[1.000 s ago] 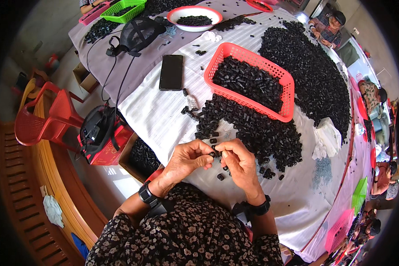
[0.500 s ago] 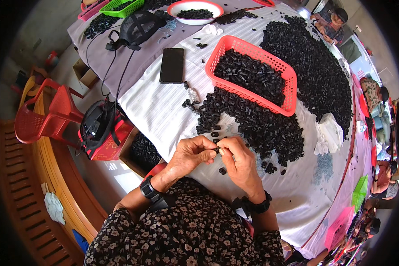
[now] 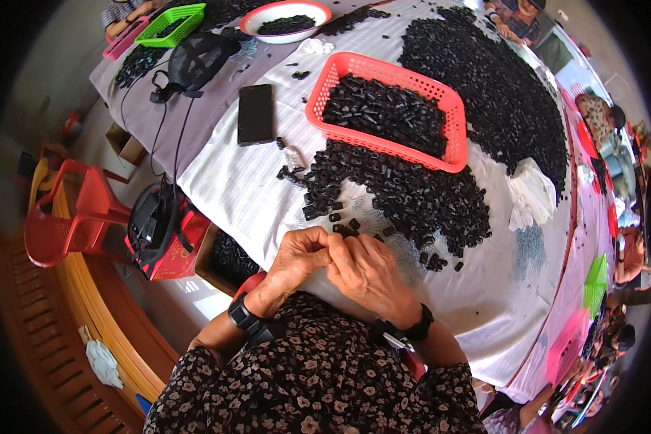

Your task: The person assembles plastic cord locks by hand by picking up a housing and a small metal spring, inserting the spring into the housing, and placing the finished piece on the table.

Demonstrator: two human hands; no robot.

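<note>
Over the near edge of the white-covered table, my left hand [image 3: 301,259] and my right hand [image 3: 372,273] meet at the fingertips. Both are closed in a pinch. The back of my right hand faces up and hides whatever is between the fingers. Just beyond them lie a few loose black plastic pieces [image 3: 346,231], small and block-like. A heap of the same black pieces [image 3: 430,206] spreads out farther to the right. Behind that heap stands a coral-red perforated basket [image 3: 454,134], partly filled with black pieces.
A much larger black pile [image 3: 484,94] covers the far right. A phone [image 3: 256,114] lies left of the basket, crumpled white plastic [image 3: 532,195] to the right. Below the table's left edge are an open carton [image 3: 228,257] and a red chair [image 3: 87,195]. Other people sit around the table.
My right hand has turned back-upward over the left fingertips. A small dark piece seen between the fingers before is now hidden. The whole view has shifted slightly.
</note>
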